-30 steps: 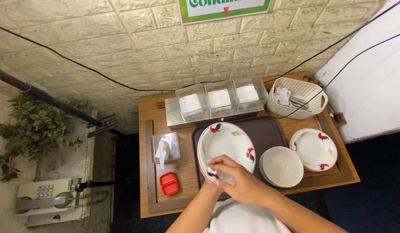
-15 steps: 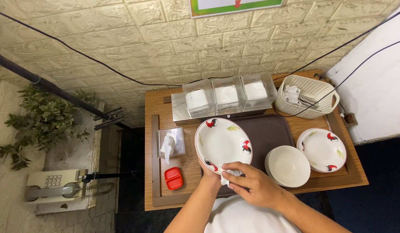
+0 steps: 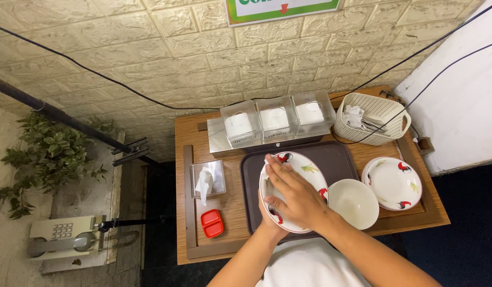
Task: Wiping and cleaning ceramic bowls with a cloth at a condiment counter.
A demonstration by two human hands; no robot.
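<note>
The plate [image 3: 293,183], white w/ red rooster prints, sits over the dark brown tray [image 3: 341,159], at the tray's left-centre part. It is tilted a bit, its face turned up toward the camera. In this view it looks oval, long axis running from the tray's near edge up to the far edge, leaning slightly left; one rooster print is at the far end, near the fingertips.

The right hand [image 3: 291,194] lies flat on top of the plate, fingers spread only a little and stretched toward the far rim, palm pressing the inside. It is not closed around anything. The left hand [image 3: 270,220] is under the plate at its near edge, mostly hidden; it seems to hold the plate from below, grip not fully visible.

Relative to the tray: a plain white bowl [image 3: 353,203] stands on its right-near corner, just beside the plate. To the right of the tray, a stack of rooster plates [image 3: 393,182]. Behind the tray, three clear boxes [image 3: 277,118] w/ white content, and at far right a cream basket [image 3: 370,118]. Left of the tray, a clear tissue holder [image 3: 207,179] and a small red dish [image 3: 212,223]. All stand on the wooden table [image 3: 193,133].
</note>
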